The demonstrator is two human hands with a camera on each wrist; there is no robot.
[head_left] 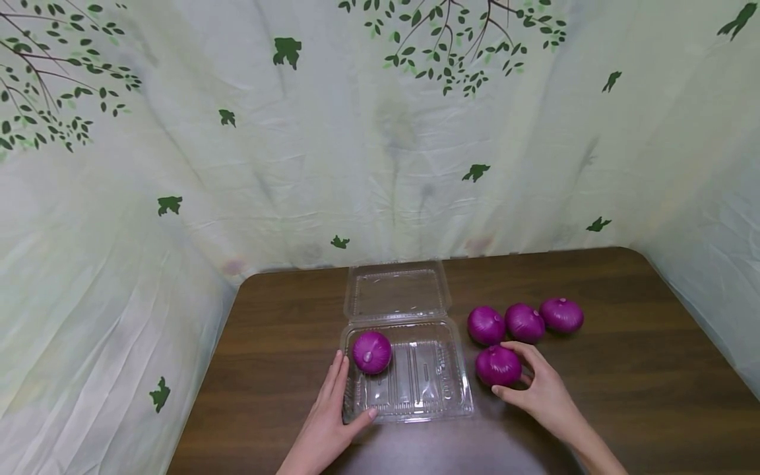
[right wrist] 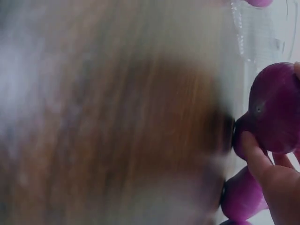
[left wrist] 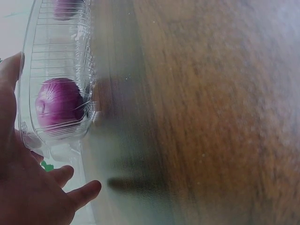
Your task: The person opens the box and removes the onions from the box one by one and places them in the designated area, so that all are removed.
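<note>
My right hand (head_left: 543, 392) grips a purple onion (head_left: 497, 365) between thumb and fingers, just right of the clear plastic clamshell container (head_left: 415, 417). In the right wrist view, this onion (right wrist: 276, 105) overlaps others behind it. The container lies with its lid (head_left: 396, 290) folded back, away from me. One purple onion (head_left: 372, 352) sits in the tray's far left corner. My left hand (head_left: 326, 422) rests at the container's front left corner, fingers straight along the left side and thumb at the front rim. The left wrist view shows its fingers (left wrist: 84, 194) spread beside the tray.
Three more purple onions stand in a row at the right: a near one (head_left: 486, 325), a middle one (head_left: 525, 322) and a far right one (head_left: 561, 315). The brown wooden table (head_left: 629, 330) ends at a pale leaf-print curtain (head_left: 392, 165).
</note>
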